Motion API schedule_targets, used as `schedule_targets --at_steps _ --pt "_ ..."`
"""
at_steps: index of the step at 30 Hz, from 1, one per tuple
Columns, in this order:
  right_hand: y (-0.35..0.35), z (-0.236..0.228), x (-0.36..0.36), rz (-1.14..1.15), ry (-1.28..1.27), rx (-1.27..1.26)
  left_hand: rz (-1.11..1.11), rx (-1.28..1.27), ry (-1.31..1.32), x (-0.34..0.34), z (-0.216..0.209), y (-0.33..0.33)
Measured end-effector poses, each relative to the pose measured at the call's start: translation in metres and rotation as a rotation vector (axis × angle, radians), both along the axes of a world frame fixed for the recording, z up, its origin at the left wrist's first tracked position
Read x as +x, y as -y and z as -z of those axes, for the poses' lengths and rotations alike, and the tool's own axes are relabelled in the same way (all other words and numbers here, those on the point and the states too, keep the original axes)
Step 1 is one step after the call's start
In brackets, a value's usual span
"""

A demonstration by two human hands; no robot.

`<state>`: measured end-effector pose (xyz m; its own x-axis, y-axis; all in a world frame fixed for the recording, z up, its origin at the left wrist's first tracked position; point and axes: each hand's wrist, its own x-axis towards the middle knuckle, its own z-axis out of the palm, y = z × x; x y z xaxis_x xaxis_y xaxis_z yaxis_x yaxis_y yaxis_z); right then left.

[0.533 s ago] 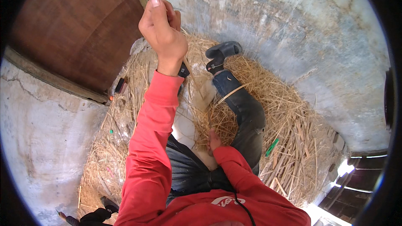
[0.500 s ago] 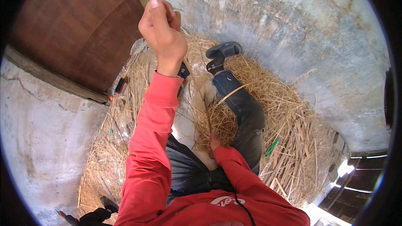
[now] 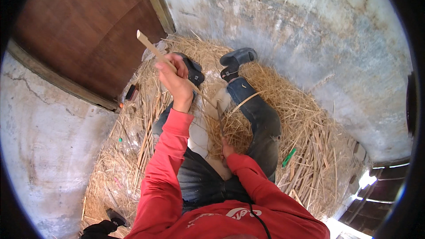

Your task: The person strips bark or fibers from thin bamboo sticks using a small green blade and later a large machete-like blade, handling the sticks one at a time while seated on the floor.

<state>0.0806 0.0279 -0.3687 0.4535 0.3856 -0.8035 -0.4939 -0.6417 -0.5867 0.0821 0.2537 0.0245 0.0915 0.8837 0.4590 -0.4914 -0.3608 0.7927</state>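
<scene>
My left hand (image 3: pixel 175 82) is closed around a pale wooden strip (image 3: pixel 152 49), which looks like split bamboo. The strip slants from the upper left down to between my legs. There its lower end comes close to a thin dark blade (image 3: pixel 220 117); whether the two touch I cannot tell. Low between my thighs, my right hand (image 3: pixel 227 149) is closed on the near end of this knife, and the handle is mostly hidden by the fingers. A whitish sack-like pad (image 3: pixel 199 137) lies beneath, between my legs.
Straw and shavings (image 3: pixel 310 119) cover the floor around me. Thin strips (image 3: pixel 316 159) and a green slim tool (image 3: pixel 288 157) lie to the right. A dark block (image 3: pixel 131 92) sits by the brown door (image 3: pixel 88 31). Another person's shoe (image 3: pixel 117 217) shows at lower left.
My left hand has come down and nearer from high by the wall, and the strip now shows above it. My right hand and the knife stay about where they were.
</scene>
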Motion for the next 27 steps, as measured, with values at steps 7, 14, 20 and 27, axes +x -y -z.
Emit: schedule_targets --at_steps 7,14,20,27 --pt "-0.001 -0.050 -0.003 -0.024 -0.068 0.058 0.239 0.006 0.012 0.003 -0.004 -0.010" --pt "-0.038 -0.165 0.038 0.080 -0.120 0.243 0.238 0.048 0.073 0.014 0.011 -0.012" --pt "-0.052 -0.299 0.076 0.214 0.010 0.863 0.123 0.050 0.073 0.031 0.011 -0.014" --pt "0.007 -0.076 -0.006 0.072 0.178 0.512 -0.128 0.260 -0.144 0.055 0.023 -0.014"
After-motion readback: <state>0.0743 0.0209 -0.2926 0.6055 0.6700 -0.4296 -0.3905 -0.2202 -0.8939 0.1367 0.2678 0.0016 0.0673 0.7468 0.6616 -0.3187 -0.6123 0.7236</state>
